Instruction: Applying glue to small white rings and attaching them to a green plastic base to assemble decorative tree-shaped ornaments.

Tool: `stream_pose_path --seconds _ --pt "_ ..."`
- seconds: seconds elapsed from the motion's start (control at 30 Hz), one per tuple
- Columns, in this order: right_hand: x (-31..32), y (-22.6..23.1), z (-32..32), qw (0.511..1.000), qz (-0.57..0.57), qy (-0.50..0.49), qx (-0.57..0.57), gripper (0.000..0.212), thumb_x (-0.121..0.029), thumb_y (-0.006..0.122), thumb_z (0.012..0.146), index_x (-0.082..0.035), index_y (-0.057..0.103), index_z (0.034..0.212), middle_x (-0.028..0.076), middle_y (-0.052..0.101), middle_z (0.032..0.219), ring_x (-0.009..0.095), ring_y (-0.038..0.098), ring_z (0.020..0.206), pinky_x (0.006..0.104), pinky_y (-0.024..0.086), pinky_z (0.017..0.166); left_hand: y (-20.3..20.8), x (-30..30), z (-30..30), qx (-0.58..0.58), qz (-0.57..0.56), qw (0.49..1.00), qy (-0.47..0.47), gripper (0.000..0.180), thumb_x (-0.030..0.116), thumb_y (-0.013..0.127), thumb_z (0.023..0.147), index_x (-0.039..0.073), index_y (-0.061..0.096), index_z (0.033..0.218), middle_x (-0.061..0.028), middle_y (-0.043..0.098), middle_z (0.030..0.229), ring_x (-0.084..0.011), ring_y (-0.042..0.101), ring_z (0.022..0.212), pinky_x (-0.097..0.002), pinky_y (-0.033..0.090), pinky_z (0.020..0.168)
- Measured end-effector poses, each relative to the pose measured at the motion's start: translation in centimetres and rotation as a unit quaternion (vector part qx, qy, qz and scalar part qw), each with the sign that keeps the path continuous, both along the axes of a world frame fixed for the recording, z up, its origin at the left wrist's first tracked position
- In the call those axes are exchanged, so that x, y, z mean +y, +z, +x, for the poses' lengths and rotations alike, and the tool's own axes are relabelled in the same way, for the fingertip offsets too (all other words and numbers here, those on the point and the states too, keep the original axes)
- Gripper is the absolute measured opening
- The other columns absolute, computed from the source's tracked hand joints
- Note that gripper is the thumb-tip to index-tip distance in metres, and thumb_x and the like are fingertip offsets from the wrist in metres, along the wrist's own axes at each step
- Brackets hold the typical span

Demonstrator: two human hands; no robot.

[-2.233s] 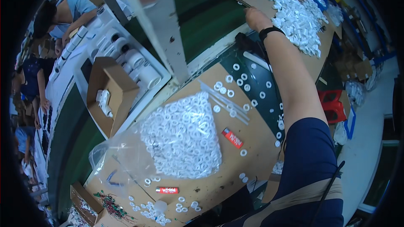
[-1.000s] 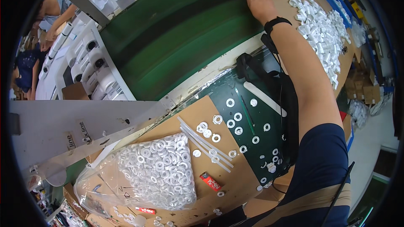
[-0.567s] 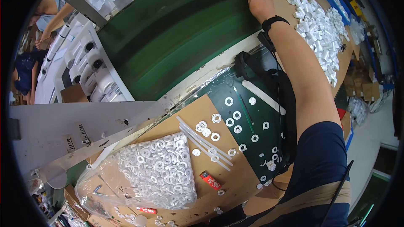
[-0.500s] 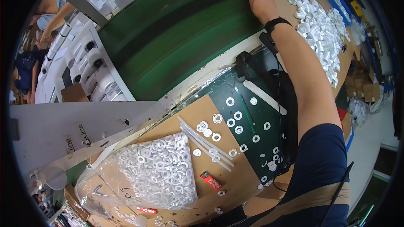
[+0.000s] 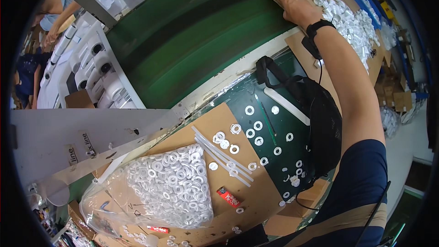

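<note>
My right hand (image 5: 299, 9) reaches out to the far right, a black band with a small black device around the wrist. Its fingers are stretched out over the edge where the green conveyor belt (image 5: 196, 36) meets a brown cardboard sheet (image 5: 295, 45); I see nothing held in it. Just right of the hand lies a wide pile of short white plastic caps (image 5: 350, 29) on the cardboard. My left hand is not in view. Nearer to me, a clear plastic bag (image 5: 171, 183) full of white rings rests on another piece of cardboard (image 5: 263, 187).
Loose white rings (image 5: 259, 141), a green pen-like stick (image 5: 266, 119) and a white strip (image 5: 286, 105) lie on the dark green surface beside a black bag (image 5: 324, 123). Thin translucent tubes (image 5: 224, 158) and a red lighter (image 5: 227, 196) lie near the rings. At left, co-workers stand past a white tray (image 5: 116, 68).
My right hand has shifted right and slightly down along the belt's edge, and its fingers have straightened. The forearm has swung right, uncovering more of the black bag.
</note>
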State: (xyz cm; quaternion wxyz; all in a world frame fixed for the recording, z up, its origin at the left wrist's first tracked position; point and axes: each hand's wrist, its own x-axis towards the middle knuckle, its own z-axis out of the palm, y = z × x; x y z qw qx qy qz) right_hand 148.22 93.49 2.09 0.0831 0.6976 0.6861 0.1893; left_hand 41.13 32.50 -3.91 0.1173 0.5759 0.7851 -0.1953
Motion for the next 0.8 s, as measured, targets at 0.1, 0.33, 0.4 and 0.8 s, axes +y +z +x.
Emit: stream_pose_path --seconds 0.1,0.33,0.4,0.8 --pt "0.3 1.6 -0.1 0.999 -0.005 -0.035 0.010 0.070 -0.005 0.064 0.086 -0.021 0.047 0.152 0.018 0.063 0.136 0.040 0.067 0.116 0.0468 0.056 0.099 -0.1 0.3 -0.1 0.025 -0.002 1.000 -0.006 0.066 0.029 0.048 0.105 -0.014 0.035 0.155 -0.0346 0.035 0.161 -0.0513 0.031 0.151 -0.0641 0.018 0.125" --pt "1.3 0.5 0.1 0.999 0.034 0.012 0.026 0.072 -0.001 0.062 0.085 -0.023 0.048 0.152 0.017 0.066 0.132 0.041 0.070 0.105 0.0483 0.060 0.089 2.2 0.9 3.6 0.072 -0.092 0.978 0.172 0.072 0.038 0.055 0.101 -0.009 0.039 0.154 -0.0304 0.041 0.158 -0.0466 0.038 0.145 -0.0574 0.031 0.120" --pt "1.7 0.7 0.0 0.999 0.022 -0.010 0.027 0.072 -0.001 0.061 0.086 -0.023 0.047 0.153 0.017 0.066 0.132 0.041 0.070 0.106 0.0475 0.059 0.090 2.1 -0.5 3.1 0.243 -0.043 0.966 -0.077 0.071 0.035 0.057 0.099 -0.008 0.040 0.152 -0.0312 0.042 0.156 -0.0471 0.040 0.142 -0.0569 0.034 0.118" --pt "-1.2 2.7 2.1 0.989 0.108 -0.014 0.101 0.053 -0.019 0.068 0.090 -0.017 0.060 0.142 0.017 0.068 0.132 0.037 0.069 0.112 0.0474 0.057 0.097 1.2 -0.9 -0.1 0.315 0.111 0.884 -0.327 0.061 0.029 0.055 0.102 -0.008 0.045 0.149 -0.0309 0.045 0.152 -0.0457 0.046 0.137 -0.0554 0.038 0.116"
